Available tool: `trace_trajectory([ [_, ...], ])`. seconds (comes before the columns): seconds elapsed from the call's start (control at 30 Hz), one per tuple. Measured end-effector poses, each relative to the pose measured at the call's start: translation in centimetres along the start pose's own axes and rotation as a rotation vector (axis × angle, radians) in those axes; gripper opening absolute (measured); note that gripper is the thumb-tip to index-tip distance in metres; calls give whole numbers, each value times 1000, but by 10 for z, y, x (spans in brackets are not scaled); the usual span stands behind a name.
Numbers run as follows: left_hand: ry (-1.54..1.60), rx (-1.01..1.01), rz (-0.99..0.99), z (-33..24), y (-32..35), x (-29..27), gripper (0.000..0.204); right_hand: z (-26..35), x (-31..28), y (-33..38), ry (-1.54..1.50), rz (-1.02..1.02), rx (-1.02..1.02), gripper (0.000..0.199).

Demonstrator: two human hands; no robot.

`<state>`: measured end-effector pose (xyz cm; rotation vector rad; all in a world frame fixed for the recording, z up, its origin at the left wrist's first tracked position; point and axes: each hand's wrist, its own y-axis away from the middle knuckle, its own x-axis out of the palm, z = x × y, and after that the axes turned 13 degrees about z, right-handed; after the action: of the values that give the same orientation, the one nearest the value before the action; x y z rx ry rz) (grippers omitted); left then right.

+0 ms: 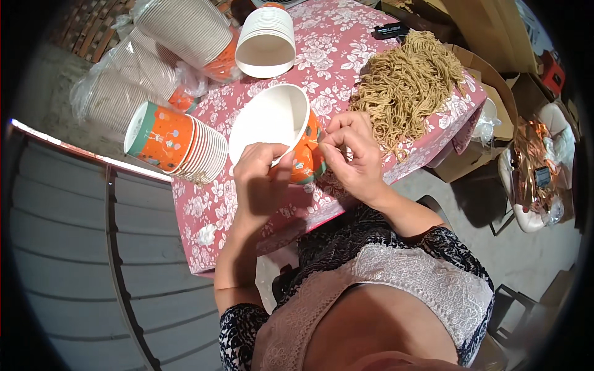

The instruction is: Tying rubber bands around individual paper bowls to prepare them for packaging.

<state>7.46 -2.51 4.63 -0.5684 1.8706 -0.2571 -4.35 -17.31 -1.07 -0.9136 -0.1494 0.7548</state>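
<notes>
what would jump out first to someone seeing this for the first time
At the centre, the left hand grips the rim of an orange paper bowl with a white inside, tipped on its side, while the right hand pinches a thin tan string against its wall. Behind the right hand lies a big heap of tan cords on the pink floral tablecloth. To the left lies a nested stack of matching orange bowls.

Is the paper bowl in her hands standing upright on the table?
No. The paper bowl lies tilted on its side, white inside showing, gripped at the rim by the left hand while the right hand pinches string at it.
</notes>
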Motion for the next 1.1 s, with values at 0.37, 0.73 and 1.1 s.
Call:
trace_trajectory([
  [0.37,-87,62,6,-5,0,3,10,-4,0,6,1,33,28,11],
  [0.73,-74,154,-7,-3,2,8,18,-4,4,5,-12,48,42,10],
  [1.1,340,-300,357,-30,-18,-21,29,-11,9,10,-11,49,55,8],
])
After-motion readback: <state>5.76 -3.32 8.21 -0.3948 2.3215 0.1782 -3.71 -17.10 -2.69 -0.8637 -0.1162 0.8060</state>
